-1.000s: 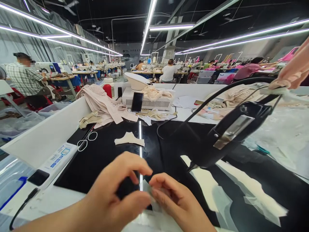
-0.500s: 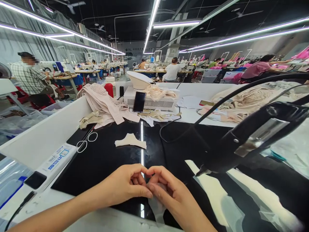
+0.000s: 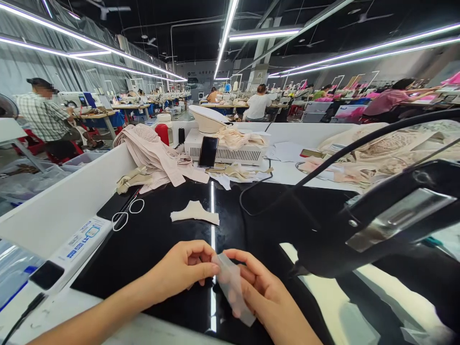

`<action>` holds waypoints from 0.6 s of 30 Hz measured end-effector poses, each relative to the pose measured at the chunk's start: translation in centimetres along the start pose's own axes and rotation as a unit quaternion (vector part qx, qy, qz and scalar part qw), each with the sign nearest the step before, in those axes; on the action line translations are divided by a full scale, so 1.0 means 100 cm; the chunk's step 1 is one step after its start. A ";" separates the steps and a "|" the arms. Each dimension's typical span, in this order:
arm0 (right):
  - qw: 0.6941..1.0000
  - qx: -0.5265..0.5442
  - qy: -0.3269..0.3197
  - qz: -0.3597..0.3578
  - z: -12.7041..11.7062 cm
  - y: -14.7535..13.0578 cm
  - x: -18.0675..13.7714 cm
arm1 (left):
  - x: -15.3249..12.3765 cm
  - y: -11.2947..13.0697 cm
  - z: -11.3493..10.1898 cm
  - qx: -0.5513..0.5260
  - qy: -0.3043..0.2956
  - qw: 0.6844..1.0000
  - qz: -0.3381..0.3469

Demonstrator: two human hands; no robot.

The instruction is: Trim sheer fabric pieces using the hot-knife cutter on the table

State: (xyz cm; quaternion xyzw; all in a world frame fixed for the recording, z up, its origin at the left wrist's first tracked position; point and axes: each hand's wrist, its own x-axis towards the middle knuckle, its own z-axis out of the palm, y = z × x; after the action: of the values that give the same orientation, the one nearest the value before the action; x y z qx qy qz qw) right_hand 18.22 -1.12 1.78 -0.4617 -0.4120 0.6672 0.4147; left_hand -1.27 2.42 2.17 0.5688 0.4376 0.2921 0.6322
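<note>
Above the near middle of the tabletop [image 3: 154, 328], over a glossy black panel [image 3: 143, 251], holding a translucent strip [image 3: 235, 290] with both bare hands, slanted from far left to near right. Pinching the strip's far end with the left hand [image 3: 190, 266], grip closed between thumb and forefinger. Gripping it also from the right side with the right hand [image 3: 264, 292], with fingertips showing through from behind; cannot tell how firmly. Just beyond the hands, see a cream fabric piece [image 3: 195, 212] lying on the panel, apart from both. To the right, see a black handheld tool [image 3: 330, 244] tilted above the panel, with its tip beside a cream cutout [image 3: 318, 282]; cannot tell whether touching. Farther right, see a second cream cutout [image 3: 395, 287], partly hidden by the tool. To the left, see white loops [image 3: 120, 221] lying near a white-and-blue box [image 3: 81, 242]. At the far middle, see a phone [image 3: 208, 152] standing before a vented white unit [image 3: 247, 155], with pale pink fabric [image 3: 158, 153] heaped to its left.
</note>
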 end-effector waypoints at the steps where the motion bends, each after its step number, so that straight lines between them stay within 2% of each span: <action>1: 1.000 -0.013 -0.008 -0.012 0.000 0.002 0.001 | 0.000 0.000 0.000 0.000 -0.005 1.000 -0.002; 6: 0.995 -0.074 -0.053 -0.042 0.001 0.006 0.010 | 0.000 0.001 0.002 -0.009 -0.023 1.000 0.001; 10: 0.981 -0.165 -0.084 -0.063 0.000 0.003 0.014 | 0.000 -0.003 0.001 -0.030 -0.032 0.999 0.008; 14: 0.956 -0.254 -0.005 -0.145 -0.003 -0.003 0.013 | 0.000 -0.002 -0.001 0.012 -0.004 1.000 0.004; 18: 0.926 -0.328 0.044 -0.183 -0.007 -0.007 0.012 | -0.001 0.004 -0.003 0.004 0.028 0.998 0.055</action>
State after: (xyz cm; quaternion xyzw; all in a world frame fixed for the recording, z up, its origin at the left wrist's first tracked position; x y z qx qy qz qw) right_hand 18.76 0.30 1.91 -0.5175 -0.6661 0.3867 0.3728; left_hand -1.51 2.49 2.63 0.5863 0.4244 0.3402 0.6003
